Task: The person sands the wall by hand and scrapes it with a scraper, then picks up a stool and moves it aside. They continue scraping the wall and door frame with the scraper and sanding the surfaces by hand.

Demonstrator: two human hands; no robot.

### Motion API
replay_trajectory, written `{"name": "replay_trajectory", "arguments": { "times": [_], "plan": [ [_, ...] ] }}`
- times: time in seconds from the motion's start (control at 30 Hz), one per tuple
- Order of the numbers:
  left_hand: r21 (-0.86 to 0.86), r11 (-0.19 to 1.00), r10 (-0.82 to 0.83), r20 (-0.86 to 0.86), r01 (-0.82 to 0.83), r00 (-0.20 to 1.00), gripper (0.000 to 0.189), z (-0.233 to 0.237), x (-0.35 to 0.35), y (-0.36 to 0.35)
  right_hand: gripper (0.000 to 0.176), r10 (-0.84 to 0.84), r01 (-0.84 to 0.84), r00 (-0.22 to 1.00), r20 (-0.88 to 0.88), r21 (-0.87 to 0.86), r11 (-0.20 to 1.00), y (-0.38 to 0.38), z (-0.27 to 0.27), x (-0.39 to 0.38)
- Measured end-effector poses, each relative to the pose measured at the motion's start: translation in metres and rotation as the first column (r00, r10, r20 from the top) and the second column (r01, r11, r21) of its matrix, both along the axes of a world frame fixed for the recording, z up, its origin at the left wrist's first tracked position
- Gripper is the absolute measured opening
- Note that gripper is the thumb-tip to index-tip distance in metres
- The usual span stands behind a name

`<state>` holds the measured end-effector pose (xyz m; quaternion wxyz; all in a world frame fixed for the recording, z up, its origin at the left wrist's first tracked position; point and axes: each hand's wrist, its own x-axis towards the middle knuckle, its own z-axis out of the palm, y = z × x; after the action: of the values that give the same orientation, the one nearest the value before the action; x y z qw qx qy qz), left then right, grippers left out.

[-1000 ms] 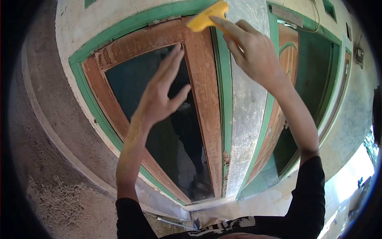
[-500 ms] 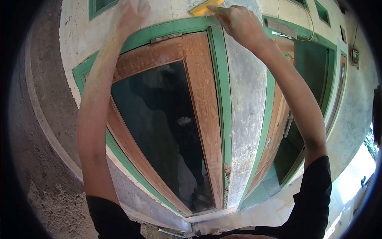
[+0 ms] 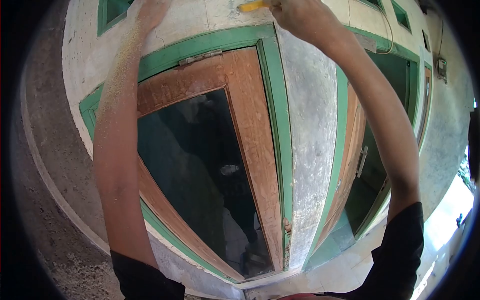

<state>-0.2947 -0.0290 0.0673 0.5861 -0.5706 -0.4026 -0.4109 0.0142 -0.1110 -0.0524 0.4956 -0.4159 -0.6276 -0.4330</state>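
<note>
My right hand [image 3: 302, 17] is closed round a yellow tool [image 3: 254, 6], whose flat end lies against the cream wall [image 3: 200, 15] above the green window frame [image 3: 210, 39]. Near the top edge, my left hand [image 3: 152, 11] is raised at the wall to the left of the tool; its fingers are partly cut off by the picture edge, so what they do cannot be made out. Pale dust covers my left forearm. Below the hands is a brown wooden window sash [image 3: 250, 115] with dark glass [image 3: 195, 150].
A grey-white pillar [image 3: 312, 125] stands right of the window, beside an open wooden door [image 3: 345, 165] with a metal handle. A thin wire hangs on the wall at upper right. Small green-framed openings [image 3: 114, 12] sit at the top. Rough ground lies at lower left.
The view has shifted, so the window sits slightly lower and further left. My right hand and the yellow tool are nearer the top edge, and the hand covers more of the tool.
</note>
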Motion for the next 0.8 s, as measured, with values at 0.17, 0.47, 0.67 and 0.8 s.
{"name": "replay_trajectory", "arguments": {
  "times": [0.17,0.47,0.67,0.8],
  "plan": [
    [0.246,0.936,0.287,-0.125,-0.251,0.95,0.025,-0.001,0.003,0.011,0.028,-0.156,0.16,0.987,0.034,-0.189,0.969,-0.036,0.009,-0.014],
    [0.292,0.905,0.356,-0.126,-0.308,0.926,0.023,0.012,0.009,0.017,0.025,-0.263,0.267,0.964,0.045,-0.177,0.947,-0.052,0.01,-0.033],
    [0.201,0.946,0.276,-0.086,-0.254,0.957,0.023,0.004,0.017,0.007,0.028,-0.223,0.223,0.975,0.016,-0.09,0.971,-0.036,0.01,-0.021],
    [0.23,0.929,0.313,-0.073,-0.29,0.947,0.022,0.007,0.012,0.015,0.03,-0.178,0.18,0.983,0.045,-0.033,0.983,-0.035,0.013,-0.015]
  ]
}}
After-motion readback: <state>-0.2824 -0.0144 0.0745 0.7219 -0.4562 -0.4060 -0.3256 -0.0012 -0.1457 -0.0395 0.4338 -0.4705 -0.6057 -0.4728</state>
